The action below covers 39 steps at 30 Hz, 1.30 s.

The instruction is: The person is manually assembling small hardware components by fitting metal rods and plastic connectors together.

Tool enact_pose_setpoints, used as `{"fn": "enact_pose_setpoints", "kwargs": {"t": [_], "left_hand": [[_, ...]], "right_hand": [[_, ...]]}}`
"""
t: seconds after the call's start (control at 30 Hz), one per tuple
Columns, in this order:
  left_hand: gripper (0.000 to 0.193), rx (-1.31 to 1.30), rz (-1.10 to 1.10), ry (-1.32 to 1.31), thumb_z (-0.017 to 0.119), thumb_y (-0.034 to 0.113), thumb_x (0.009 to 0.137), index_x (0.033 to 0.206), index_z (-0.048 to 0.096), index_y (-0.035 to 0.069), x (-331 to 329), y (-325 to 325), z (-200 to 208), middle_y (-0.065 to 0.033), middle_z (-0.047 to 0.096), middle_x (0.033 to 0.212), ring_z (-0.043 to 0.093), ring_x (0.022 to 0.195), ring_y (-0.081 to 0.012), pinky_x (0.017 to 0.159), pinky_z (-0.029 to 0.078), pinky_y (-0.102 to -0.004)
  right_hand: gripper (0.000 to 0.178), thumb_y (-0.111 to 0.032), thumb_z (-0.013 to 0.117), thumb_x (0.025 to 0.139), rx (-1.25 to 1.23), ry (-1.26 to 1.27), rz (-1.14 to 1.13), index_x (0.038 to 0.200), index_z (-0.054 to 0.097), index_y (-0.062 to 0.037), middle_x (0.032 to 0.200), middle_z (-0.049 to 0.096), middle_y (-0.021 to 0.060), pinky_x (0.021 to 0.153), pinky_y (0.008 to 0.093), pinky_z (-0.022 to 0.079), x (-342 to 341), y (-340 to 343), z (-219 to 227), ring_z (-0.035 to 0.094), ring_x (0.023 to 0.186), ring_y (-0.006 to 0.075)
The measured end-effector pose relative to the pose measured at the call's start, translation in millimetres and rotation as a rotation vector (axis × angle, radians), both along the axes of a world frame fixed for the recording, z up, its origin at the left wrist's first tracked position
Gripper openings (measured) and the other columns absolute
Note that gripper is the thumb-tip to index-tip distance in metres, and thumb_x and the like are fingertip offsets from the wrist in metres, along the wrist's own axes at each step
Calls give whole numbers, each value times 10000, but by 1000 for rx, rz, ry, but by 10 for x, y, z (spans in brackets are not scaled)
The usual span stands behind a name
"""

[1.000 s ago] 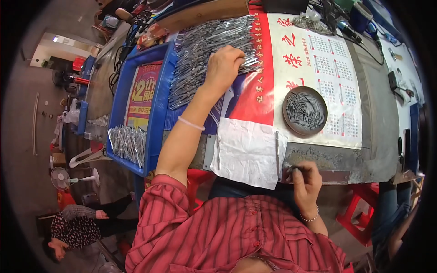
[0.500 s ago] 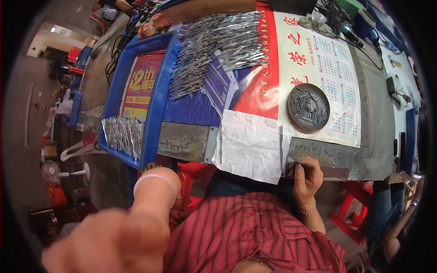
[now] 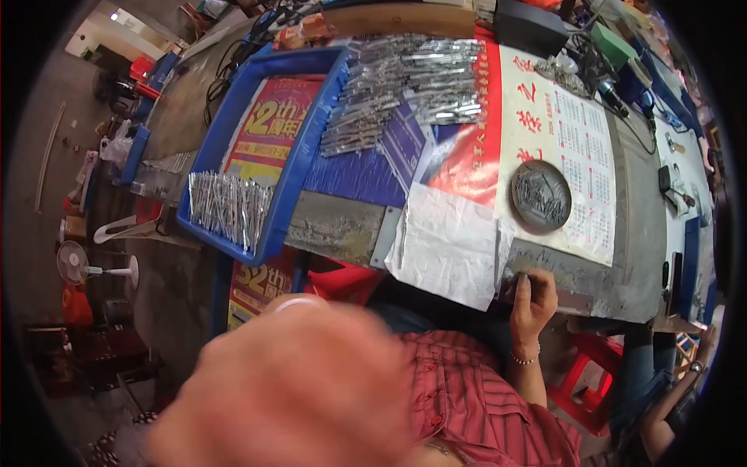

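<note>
Large and smeared by motion, my left hand [image 3: 284, 389] is raised at the lower middle, close to the camera; its fingers cannot be made out. My right hand [image 3: 535, 307] is at the table's front edge, beside a creased white paper [image 3: 443, 245]. Its thumb and fingers are pinched; anything between them is too small to tell. Beyond it, a round bowl [image 3: 538, 226] contains thin dark metal pieces [image 3: 542, 194]. A blue tray [image 3: 282, 222] on the left carries a row of shiny silver strips [image 3: 229, 208]. More silver strips [image 3: 373, 86] lie heaped behind the paper.
Under the bowl lies a red and cream calendar sheet [image 3: 595, 194]. A black box [image 3: 531, 27], a green box [image 3: 613, 45] and cables crowd the back right. Below the table stands a red stool [image 3: 587, 381]. Another person's arm [image 3: 665, 412] shows at the far right.
My left hand has moved right and up from the lower left, and looks larger. My right hand stays pinched at the table edge. The whole view has shifted and tilted slightly.
</note>
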<state>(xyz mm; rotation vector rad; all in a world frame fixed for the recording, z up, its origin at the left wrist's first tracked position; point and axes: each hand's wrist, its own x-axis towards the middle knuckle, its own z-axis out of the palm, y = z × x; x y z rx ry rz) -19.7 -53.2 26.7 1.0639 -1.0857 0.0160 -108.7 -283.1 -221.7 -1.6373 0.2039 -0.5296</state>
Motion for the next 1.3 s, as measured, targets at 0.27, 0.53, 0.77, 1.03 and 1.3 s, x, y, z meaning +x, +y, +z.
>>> {"fn": "enact_pose_setpoints", "kwargs": {"t": [0.27, 0.53, 0.77, 1.03, 1.3], "left_hand": [[245, 103, -52, 246, 616, 258, 865, 1067, 595, 120, 241, -408, -238, -87, 602, 840, 572, 664, -205, 413, 409, -352], [231, 52, 12, 91, 643, 250, 829, 1008, 594, 112, 46, -364, -397, -87, 585, 823, 571, 661, -219, 437, 419, -353], [223, 253, 111, 26, 666, 244, 797, 957, 594, 105, 2, -717, -542, -86, 570, 808, 570, 658, -231, 458, 429, -355], [219, 477, 156, -144, 692, 237, 761, 898, 594, 98, -229, -1380, -856, -86, 554, 791, 570, 656, -245, 483, 439, -357], [220, 551, 114, -351, 719, 230, 725, 840, 594, 90, -577, -1902, -1230, -86, 537, 773, 569, 653, -259, 507, 449, -359]], "right_hand": [[58, 1, 561, 901, -61, 27, -144, 955, 550, 18, 759, 576, 42, 552, 201, 430, 126, -74, -7, 522, 607, 72], [76, 5, 567, 890, -67, -8, -59, 964, 558, 21, 800, 590, 49, 561, 206, 446, -27, 64, -98, 538, 616, 80], [71, -12, 522, 926, -120, -3, -82, 986, 546, 17, 776, 568, 60, 563, 217, 430, -60, -32, -239, 516, 610, 90], [74, -25, 514, 934, 19, 12, 26, 990, 541, 14, 772, 557, 57, 560, 219, 426, 79, -119, -270, 508, 612, 92], [79, -39, 505, 942, 2, -13, 39, 994, 537, 11, 768, 546, 53, 558, 222, 421, 38, -235, -287, 500, 613, 93]]}}
